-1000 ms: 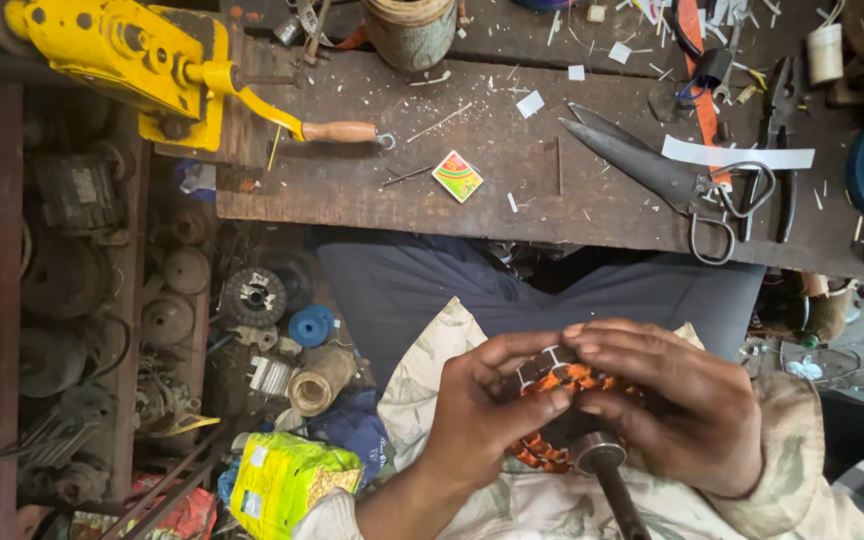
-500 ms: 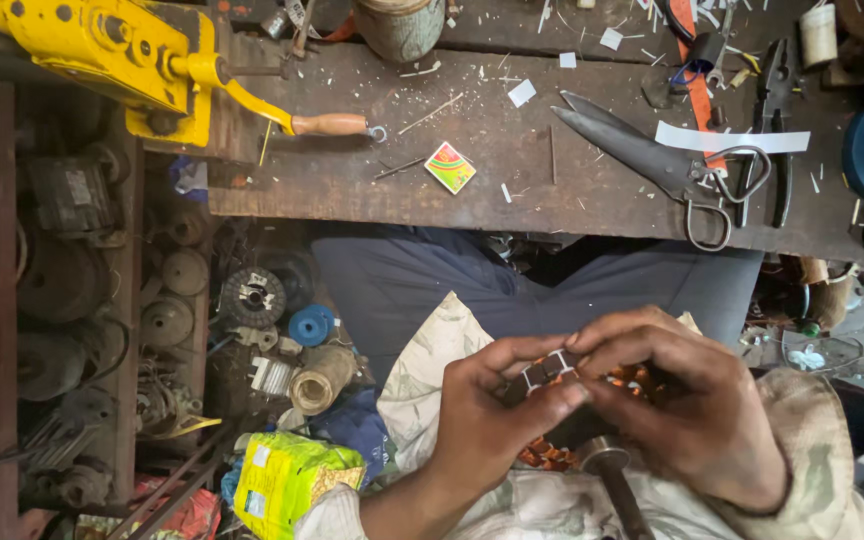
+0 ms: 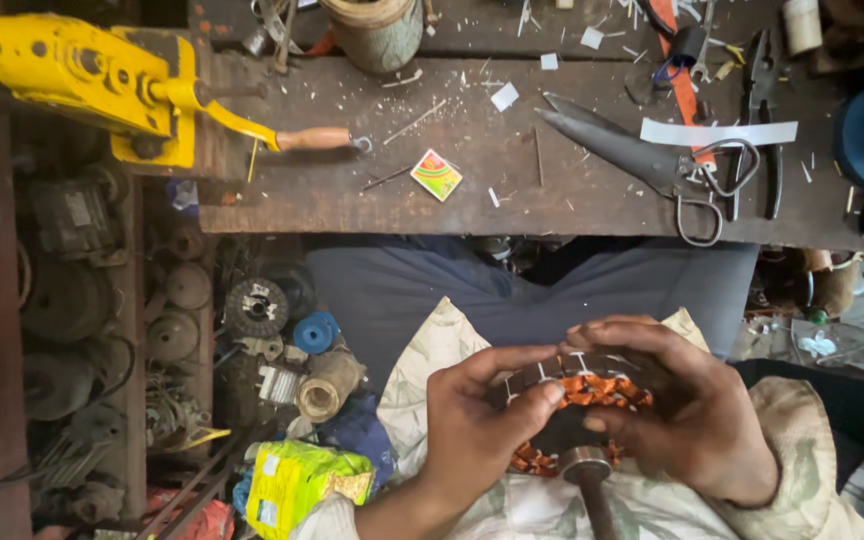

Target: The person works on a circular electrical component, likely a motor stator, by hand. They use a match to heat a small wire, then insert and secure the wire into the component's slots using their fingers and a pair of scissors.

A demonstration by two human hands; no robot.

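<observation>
Looking down from the head camera: both hands meet over the lap, closed around a small motor armature (image 3: 592, 395) with orange-copper windings. Left hand (image 3: 477, 420) grips its near side, thumb and forefinger pinched across the top of the windings. Right hand (image 3: 687, 410) cups it from the other side, fingers curled over the upper edge, hiding much of the core. A steel shaft (image 3: 592, 490) sticks out of the armature toward the person's body, its end collar just below the hands. The armature sits above a pale patterned cloth (image 3: 432, 360) spread on the lap, grey trousers (image 3: 402, 290) beyond it.

Same view, further out: wooden workbench (image 3: 372, 195) runs across the top, littered with wire scraps and paper bits. On it, large metal shears (image 3: 622, 150) with looped handles, a white strip of paper (image 3: 717, 132) just above them, pliers (image 3: 762, 110) to the side, and a small colourful matchbox (image 3: 436, 175) near the bench edge. Yellow hand-crank winder (image 3: 82, 80) with a wooden handle stands at the bench's left end. Below it, dark motor parts (image 3: 72, 300) pile on the floor; a yellow-green packet (image 3: 302, 485) lies near the left forearm.
</observation>
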